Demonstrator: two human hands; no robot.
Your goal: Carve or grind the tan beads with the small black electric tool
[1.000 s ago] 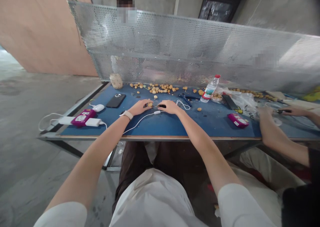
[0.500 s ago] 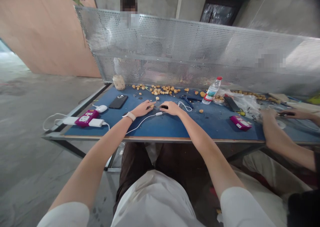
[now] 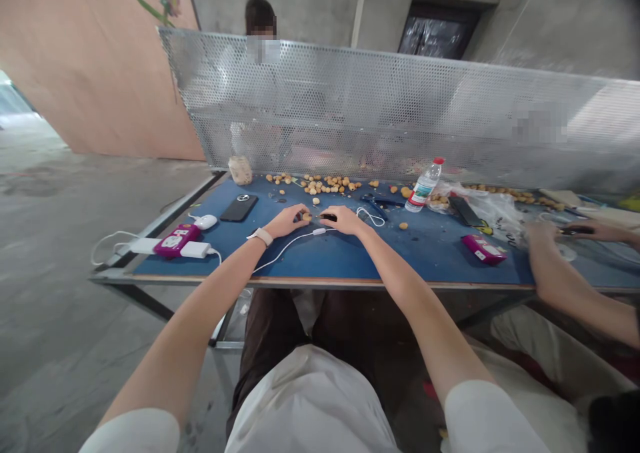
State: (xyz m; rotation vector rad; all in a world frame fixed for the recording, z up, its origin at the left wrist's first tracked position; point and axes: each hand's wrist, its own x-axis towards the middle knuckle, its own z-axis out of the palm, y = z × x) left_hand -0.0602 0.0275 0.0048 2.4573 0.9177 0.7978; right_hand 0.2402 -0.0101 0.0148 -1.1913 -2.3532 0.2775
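Observation:
In the head view, my left hand [image 3: 286,221] is closed with its fingertips round a small round tan piece [image 3: 307,218], which looks like a nut or bead. My right hand [image 3: 342,219] grips a short tool with a dark handle [image 3: 328,218]; its thin tip points left at the piece, though its exact kind is too small to make out. Both hands are low over the blue tabletop [image 3: 345,260], a small gap apart. A white cable [image 3: 290,245] with an inline switch runs just in front of them. One loose pale piece [image 3: 316,201] lies just beyond my hands.
More tan pieces [image 3: 333,185] lie along a perforated metal screen [image 3: 350,106]. A black phone [image 3: 239,208] and purple box [image 3: 176,240] are left; a water bottle [image 3: 424,186] and dark pliers [image 3: 387,202] are right. A co-worker's hands [image 3: 543,234] work at far right.
My left index finger, stretched out before, now curls round the tan piece. The tool's tip in my right hand now points toward it. The whole view has shifted slightly.

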